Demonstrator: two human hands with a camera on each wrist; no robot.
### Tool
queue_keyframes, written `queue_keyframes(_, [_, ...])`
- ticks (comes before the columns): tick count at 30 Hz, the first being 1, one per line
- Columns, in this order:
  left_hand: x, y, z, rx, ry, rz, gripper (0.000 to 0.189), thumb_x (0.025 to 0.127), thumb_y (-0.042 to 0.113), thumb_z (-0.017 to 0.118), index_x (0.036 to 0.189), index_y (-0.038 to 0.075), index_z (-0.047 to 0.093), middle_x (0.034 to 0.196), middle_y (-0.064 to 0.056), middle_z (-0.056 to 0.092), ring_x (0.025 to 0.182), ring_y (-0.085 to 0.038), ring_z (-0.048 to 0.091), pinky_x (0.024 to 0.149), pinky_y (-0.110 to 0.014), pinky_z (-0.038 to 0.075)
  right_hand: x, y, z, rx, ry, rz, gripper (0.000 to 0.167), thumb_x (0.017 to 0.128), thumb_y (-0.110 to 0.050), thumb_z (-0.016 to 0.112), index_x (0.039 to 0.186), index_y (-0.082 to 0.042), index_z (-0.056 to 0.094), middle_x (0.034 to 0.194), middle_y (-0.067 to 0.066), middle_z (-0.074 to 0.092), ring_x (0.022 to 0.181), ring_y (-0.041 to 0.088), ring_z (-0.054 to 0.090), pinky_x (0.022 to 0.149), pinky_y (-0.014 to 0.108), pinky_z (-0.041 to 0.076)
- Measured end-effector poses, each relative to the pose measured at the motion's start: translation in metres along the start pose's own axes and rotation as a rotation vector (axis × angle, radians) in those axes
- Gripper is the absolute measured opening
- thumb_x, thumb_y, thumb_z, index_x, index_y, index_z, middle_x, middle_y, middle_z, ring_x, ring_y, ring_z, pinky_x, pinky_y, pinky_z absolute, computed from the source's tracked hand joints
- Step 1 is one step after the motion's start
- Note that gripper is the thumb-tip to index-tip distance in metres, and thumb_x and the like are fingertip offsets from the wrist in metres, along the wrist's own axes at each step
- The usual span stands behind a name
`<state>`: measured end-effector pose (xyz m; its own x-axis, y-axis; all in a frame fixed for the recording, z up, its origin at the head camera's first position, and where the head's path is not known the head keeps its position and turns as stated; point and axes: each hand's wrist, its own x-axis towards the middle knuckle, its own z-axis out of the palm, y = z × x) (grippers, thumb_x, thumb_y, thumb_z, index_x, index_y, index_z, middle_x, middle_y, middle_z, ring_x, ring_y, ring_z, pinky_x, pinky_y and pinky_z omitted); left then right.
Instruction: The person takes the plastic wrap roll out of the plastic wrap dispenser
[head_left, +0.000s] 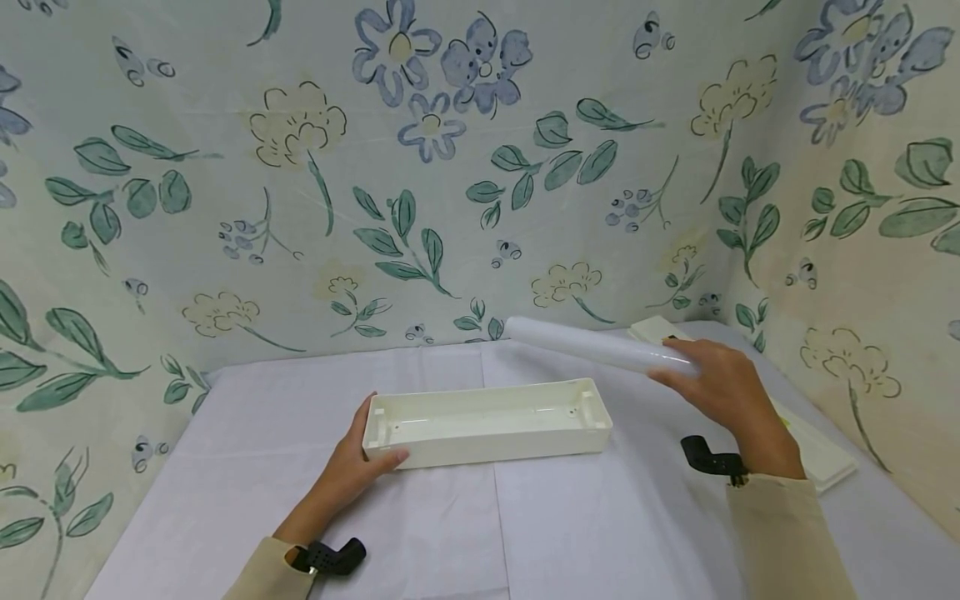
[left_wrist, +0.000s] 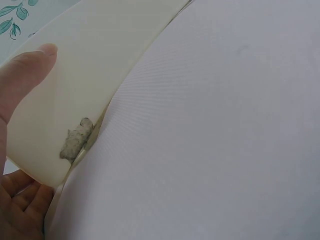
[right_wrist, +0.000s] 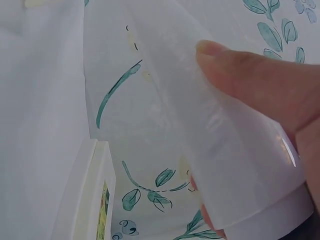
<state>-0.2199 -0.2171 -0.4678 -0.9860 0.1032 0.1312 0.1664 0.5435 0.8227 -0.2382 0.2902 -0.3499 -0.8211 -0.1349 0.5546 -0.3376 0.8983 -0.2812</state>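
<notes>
A long cream plastic box point(head_left: 491, 444), its top uncovered, sits on the white cloth. My left hand point(head_left: 355, 461) grips its left end, thumb on the front wall and fingers round the end. In the left wrist view, a grey crumpled-looking patch point(left_wrist: 77, 141) shows low on the box point(left_wrist: 95, 65). My right hand point(head_left: 716, 379) holds a roll of cling film point(head_left: 592, 343) by its right end, above the cloth beyond the box's right end. The roll point(right_wrist: 210, 130) tilts, its far end higher, with the thumb lying along it in the right wrist view.
A long cream lid-like piece point(head_left: 817, 458) lies at the right side of the table, partly hidden by my right arm; a coloured label point(right_wrist: 103, 212) shows on its side. Flowered cloth walls point(head_left: 420, 208) stand behind and to the right. White cloth point(head_left: 420, 533) covers the table.
</notes>
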Motion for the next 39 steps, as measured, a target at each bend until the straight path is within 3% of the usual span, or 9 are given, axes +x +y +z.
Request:
queue_keyframes(9, [0.000, 0.000, 0.000, 0.002, 0.009, 0.030, 0.107, 0.078, 0.043, 0.078, 0.156, 0.020, 0.008, 0.154, -0.011, 0.032, 0.137, -0.033, 0.034, 0.108, -0.060, 0.025, 0.000, 0.003, 0.000, -0.006, -0.021, 0.055, 0.057, 0.074, -0.032, 0.084, 0.117, 0.002, 0.066, 0.102, 0.027, 0.066, 0.084, 0.038, 0.059, 0.067, 0.054, 0.046])
queue_keyframes(26, [0.000, 0.000, 0.000, 0.005, 0.009, 0.025, 0.107, 0.079, 0.044, 0.077, 0.156, 0.021, 0.007, 0.154, -0.011, 0.031, 0.137, -0.033, 0.034, 0.108, -0.060, 0.025, -0.002, 0.009, -0.006, -0.023, -0.073, 0.117, 0.060, 0.077, -0.040, 0.080, 0.120, 0.000, 0.065, 0.107, 0.028, 0.065, 0.086, 0.038, 0.058, 0.068, 0.053, 0.044])
queue_keyframes(39, [-0.001, 0.002, 0.000, 0.004, 0.010, 0.019, 0.108, 0.078, 0.045, 0.078, 0.156, 0.022, 0.007, 0.153, -0.010, 0.032, 0.137, -0.033, 0.034, 0.107, -0.061, 0.026, -0.004, 0.013, -0.009, -0.040, -0.094, 0.150, 0.060, 0.077, -0.036, 0.080, 0.121, 0.002, 0.063, 0.107, 0.027, 0.065, 0.082, 0.036, 0.058, 0.065, 0.050, 0.044])
